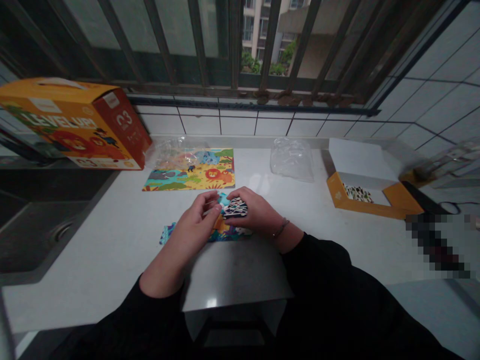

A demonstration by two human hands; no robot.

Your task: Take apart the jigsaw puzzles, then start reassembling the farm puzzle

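My right hand (257, 210) is closed round a stack of puzzle pieces (236, 207), whose pale edges show in a jumble of lines. Facing it, my left hand (202, 215) has its fingers curled and the thumb pressed to the light-blue face at the stack's left end. Whether it grips a single piece or the stack itself is hard to make out. Beneath both hands lies a colourful printed sheet or puzzle (221, 235) on the white counter (240, 270), partly covered by them. Beyond the hands is a picture sheet (180, 182) showing a lion and other animals.
An orange "LEVEL UP!" box (71, 125) stands at the back left, beside a dark sink (33, 235). Crumpled clear plastic (176, 150) covers part of the picture sheet. Another clear bag (291, 159) lies behind. At right, an open orange box (369, 204) holds more pieces.
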